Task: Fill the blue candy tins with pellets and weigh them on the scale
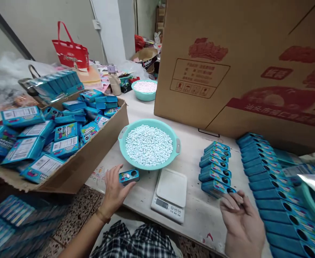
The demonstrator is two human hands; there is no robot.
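My left hand (pixel 115 188) curves around a small blue candy box (pixel 127 176) at the table's front edge, thumb along its near side and fingers by its far left end. The box has a dark round hole and white pieces on top. Right of it lies a white digital scale (pixel 170 195). Behind stands a turquoise basin (pixel 122 147) of pale candies (pixel 149 145). My right hand (pixel 242 222) is palm up with loosely curled fingers and no visible object in them. Its fingertips are beside the nearest box (pixel 216 187) of a short row of blue boxes.
A long row of blue boxes (pixel 278 195) runs along the right. An open carton (pixel 100 148) heaped with blue boxes stands left. A large cardboard box (pixel 235 68) blocks the back right. Another candy basin (pixel 144 96) and a bottle (pixel 114 80) are farther back.
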